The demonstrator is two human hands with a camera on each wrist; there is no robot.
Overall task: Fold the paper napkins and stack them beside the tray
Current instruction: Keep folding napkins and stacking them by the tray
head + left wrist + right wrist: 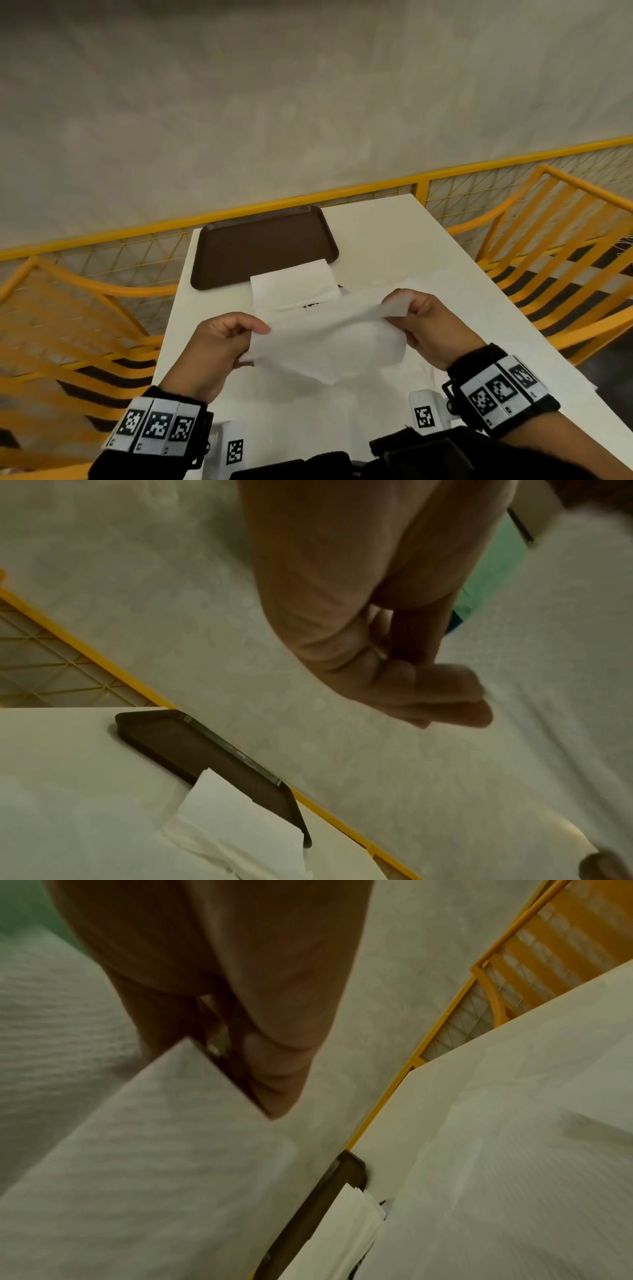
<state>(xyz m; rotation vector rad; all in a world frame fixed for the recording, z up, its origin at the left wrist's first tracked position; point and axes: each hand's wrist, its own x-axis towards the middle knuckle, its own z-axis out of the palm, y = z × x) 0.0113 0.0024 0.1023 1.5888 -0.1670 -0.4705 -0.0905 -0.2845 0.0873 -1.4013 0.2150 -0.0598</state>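
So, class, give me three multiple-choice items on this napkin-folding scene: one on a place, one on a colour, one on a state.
1. Where does the folded napkin lie?
A. With its far edge over the tray's near rim
B. On the floor
C. At the table's right edge

2. What colour is the tray?
A. Yellow
B. Dark brown
C. Green

3. How is the unfolded napkin held?
A. Lying flat, untouched
B. By one hand only
C. Pinched by the left hand and right hand, above the table

Answers: 1 A, its far edge overlaps the rim; 2 B, plainly brown; 3 C, both hands pinch its edges.
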